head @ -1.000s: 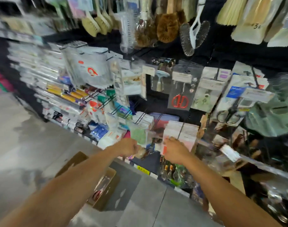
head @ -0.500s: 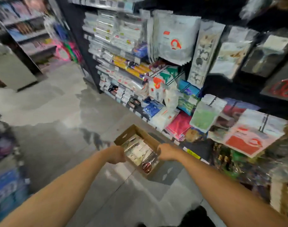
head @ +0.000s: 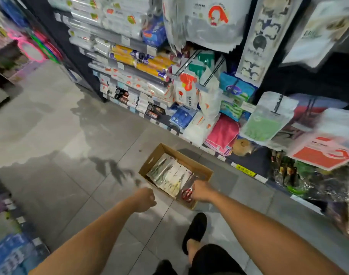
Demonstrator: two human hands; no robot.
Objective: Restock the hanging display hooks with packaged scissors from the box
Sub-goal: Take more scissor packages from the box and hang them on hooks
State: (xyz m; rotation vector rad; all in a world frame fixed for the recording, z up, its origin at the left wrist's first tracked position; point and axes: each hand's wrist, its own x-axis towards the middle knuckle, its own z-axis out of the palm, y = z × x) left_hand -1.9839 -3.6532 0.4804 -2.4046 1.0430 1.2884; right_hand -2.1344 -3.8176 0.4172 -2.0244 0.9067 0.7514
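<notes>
The cardboard box (head: 201,169) sits open on the floor just below the shelves, handy for the hooks above, with packs of scissors (head: 167,174) lying flat inside. The right hand (head: 201,191) reaches into its near end, fingers curled down onto a red-handled pack (head: 186,193), though I cannot tell if it is gripped. The left hand (head: 144,199) hangs beside the box, loosely fisted and apparently empty, likely free to help.
</notes>
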